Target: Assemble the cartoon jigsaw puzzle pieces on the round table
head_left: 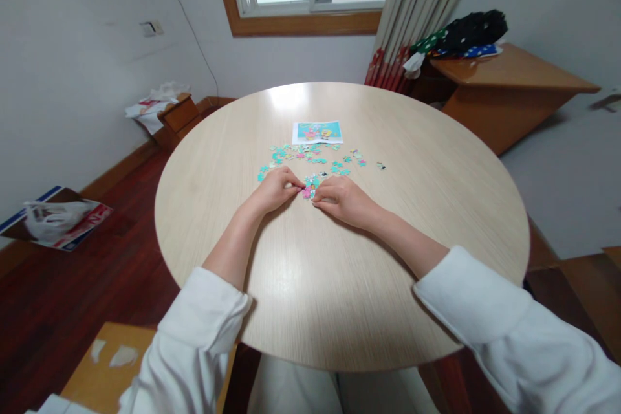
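Observation:
Both my hands rest near the middle of the round table (301,272), at a small cluster of joined jigsaw pieces (310,184) in pink, teal and white. My left hand (279,191) pinches a pink jigsaw piece (301,188) at the cluster's left side. At its right side, the fingers of my right hand (344,199) are closed and press down on the edge of the cluster; whatever lies under them is hidden. Loose teal, pink and pale jigsaw pieces (279,155) are scattered just beyond my hands. Behind them lies a colourful reference picture (317,132) with pink and yellow figures.
A few stray jigsaw pieces (381,166) lie to the right. Beyond the table stand a wooden desk (509,71) with dark and spotted cloth on it, a curtain (412,6) and a window. A cardboard box (104,362) sits at the lower left.

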The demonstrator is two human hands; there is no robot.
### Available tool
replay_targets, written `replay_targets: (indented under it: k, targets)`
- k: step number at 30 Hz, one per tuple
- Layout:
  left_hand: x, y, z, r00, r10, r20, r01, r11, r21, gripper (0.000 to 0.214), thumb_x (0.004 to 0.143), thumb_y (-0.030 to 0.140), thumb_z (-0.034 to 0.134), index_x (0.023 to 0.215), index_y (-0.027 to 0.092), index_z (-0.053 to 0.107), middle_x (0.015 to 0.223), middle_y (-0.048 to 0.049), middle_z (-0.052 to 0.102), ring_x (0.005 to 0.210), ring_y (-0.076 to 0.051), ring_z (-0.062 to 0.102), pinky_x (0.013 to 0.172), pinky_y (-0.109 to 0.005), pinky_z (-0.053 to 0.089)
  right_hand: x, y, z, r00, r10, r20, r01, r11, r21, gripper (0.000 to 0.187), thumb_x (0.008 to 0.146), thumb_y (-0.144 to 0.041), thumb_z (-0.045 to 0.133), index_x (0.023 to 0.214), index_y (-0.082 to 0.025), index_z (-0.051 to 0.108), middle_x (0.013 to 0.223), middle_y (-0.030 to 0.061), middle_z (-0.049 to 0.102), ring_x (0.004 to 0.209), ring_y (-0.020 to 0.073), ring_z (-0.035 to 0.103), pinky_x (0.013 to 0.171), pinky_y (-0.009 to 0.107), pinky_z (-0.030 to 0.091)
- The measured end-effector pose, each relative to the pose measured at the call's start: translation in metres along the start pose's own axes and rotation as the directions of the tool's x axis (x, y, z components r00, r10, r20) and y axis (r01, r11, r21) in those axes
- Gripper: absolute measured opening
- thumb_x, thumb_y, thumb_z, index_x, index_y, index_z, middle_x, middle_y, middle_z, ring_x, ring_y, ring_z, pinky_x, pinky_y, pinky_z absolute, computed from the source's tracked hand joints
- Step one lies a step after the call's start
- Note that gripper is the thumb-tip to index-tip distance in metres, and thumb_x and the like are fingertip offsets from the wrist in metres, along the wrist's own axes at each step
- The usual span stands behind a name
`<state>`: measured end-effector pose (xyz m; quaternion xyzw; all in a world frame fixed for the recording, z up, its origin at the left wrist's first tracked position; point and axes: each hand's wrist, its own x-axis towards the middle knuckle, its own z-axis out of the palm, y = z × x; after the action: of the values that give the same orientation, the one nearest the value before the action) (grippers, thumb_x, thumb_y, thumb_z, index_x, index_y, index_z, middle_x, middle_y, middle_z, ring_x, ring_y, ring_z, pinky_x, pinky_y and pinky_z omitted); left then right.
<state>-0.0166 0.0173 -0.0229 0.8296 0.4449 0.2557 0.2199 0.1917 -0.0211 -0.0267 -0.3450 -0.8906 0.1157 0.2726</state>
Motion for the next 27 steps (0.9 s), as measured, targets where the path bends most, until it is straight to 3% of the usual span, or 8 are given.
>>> replay_targets:
  k: [13, 17, 21, 24, 27]
  targets:
    - [0.0, 0.001, 0.0, 1.0, 0.009, -0.001, -0.009, 1.0, 0.016, 0.016, 0.077, 0.014, 0.064, 0.082, 0.021, 0.077, 0.083, -0.0032, 0.066, 0.083, -0.015, 0.062, 0.088, -0.032, 0.049, 0.0, -0.008, -0.002, 0.997, 0.037, 0.072, -0.031, 0.997, -0.074, 0.016, 0.086, -0.014, 0.058, 0.074, -0.018, 0.069, 0.079, 0.0051, 0.071, 0.082, 0.018, 0.061, 0.081, 0.034, 0.034]
    - [0.0, 0.001, 0.0, 1.0, 0.003, 0.0, -0.003, 1.0, 0.015, 0.016, 0.077, 0.015, 0.063, 0.082, 0.02, 0.077, 0.083, -0.0036, 0.066, 0.083, -0.016, 0.062, 0.087, -0.032, 0.049, 0.0, -0.007, -0.009, 0.994, 0.091, -0.053, -0.094, 0.995, -0.041, 0.014, 0.084, -0.017, 0.059, 0.076, -0.019, 0.07, 0.077, 0.0045, 0.071, 0.081, 0.0185, 0.061, 0.083, 0.035, 0.035]
    - [0.0, 0.003, -0.001, 0.999, -0.022, -0.044, 0.023, 1.0, 0.019, 0.014, 0.076, 0.017, 0.063, 0.08, 0.018, 0.076, 0.081, -0.0042, 0.065, 0.082, -0.017, 0.061, 0.086, -0.033, 0.048, -0.001, 0.014, -0.024, 0.918, 0.221, -0.331, -0.254, 0.965, -0.06, 0.015, 0.083, -0.022, 0.057, 0.076, -0.021, 0.07, 0.086, 0.0058, 0.073, 0.087, 0.0218, 0.063, 0.086, 0.038, 0.038]
    - [0.0, 0.004, -0.003, 0.986, -0.069, -0.155, 0.071, 0.997, 0.008, 0.011, 0.076, 0.019, 0.064, 0.078, 0.017, 0.074, 0.079, -0.004, 0.065, 0.079, -0.017, 0.06, 0.083, -0.032, 0.047, -0.006, 0.041, -0.036, 0.852, 0.322, -0.412, -0.386, 0.919, -0.079, 0.014, 0.081, -0.022, 0.057, 0.074, -0.022, 0.069, 0.085, 0.0069, 0.074, 0.086, 0.0241, 0.064, 0.085, 0.04, 0.041]
    - [0.001, 0.003, -0.005, 0.943, -0.15, -0.297, 0.153, 0.988, -0.015, 0.008, 0.074, 0.016, 0.063, 0.073, 0.016, 0.071, 0.075, -0.003, 0.064, 0.076, -0.016, 0.058, 0.08, -0.031, 0.046, -0.012, 0.064, -0.043, 0.782, 0.402, -0.476, -0.484, 0.873, -0.059, 0.014, 0.08, -0.023, 0.057, 0.074, -0.021, 0.069, 0.086, 0.0094, 0.073, 0.084, 0.0256, 0.064, 0.084, 0.042, 0.044]
